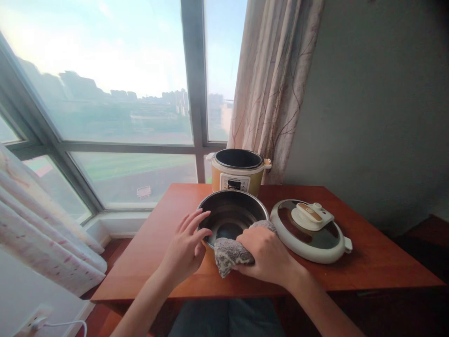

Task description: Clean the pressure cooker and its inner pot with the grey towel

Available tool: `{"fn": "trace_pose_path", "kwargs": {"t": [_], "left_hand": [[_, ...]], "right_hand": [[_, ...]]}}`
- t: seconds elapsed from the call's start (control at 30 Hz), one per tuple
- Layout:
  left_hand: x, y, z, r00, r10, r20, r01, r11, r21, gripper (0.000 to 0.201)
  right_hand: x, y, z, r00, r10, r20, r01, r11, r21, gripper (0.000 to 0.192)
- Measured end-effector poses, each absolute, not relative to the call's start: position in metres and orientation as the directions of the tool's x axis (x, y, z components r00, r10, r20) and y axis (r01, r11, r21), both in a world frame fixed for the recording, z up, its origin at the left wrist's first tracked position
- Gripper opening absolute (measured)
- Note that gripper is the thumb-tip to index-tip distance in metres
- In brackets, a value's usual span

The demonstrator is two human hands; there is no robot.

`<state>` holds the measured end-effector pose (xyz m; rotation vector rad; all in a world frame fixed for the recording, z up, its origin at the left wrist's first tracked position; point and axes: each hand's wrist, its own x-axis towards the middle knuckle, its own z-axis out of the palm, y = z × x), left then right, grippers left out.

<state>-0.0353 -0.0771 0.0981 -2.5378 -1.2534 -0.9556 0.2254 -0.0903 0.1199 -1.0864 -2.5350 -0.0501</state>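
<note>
At the inner pot's [233, 210] near rim, a right hand [266, 255] grips a grey cloth [232, 255]

The cloth and the right hand cover much of the inner pot's near side, so its outer wall can hardly be made out. The inner pot in turn hides the foot of the pressure cooker base [257, 181] just behind it, whose control panel [235, 183] carries print too small to read. Both forearms are cut off below the inner pot

The dark-lined inner pot is between the hands, its opening facing up: the left hand [185, 243] has its fingers apart at the left rim, and whether they touch it I cannot tell. The right hand's fingers are clamped on the grey cloth at the near right rim; their tips are hidden. Just right of the inner pot, the pressure cooker lid [298, 238] lies on the wooden table [372, 267], knob upward
</note>
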Motion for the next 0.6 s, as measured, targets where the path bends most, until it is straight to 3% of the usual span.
{"fn": "trace_pose_path", "kwargs": {"t": [0.3,0.6], "left_hand": [[-0.003,-0.093,0.083,0.342,0.671,0.658,0.786,-0.588,0.191,0.029],[-0.029,-0.052,0.080,0.448,0.641,0.623,0.655,-0.710,0.259,0.023]], "right_hand": [[0.225,-0.090,0.118,-0.616,0.702,0.359,0.714,0.689,-0.122,0.038],[0.224,-0.092,0.122,-0.619,0.718,0.318,0.726,0.678,-0.115,0.039]]}}
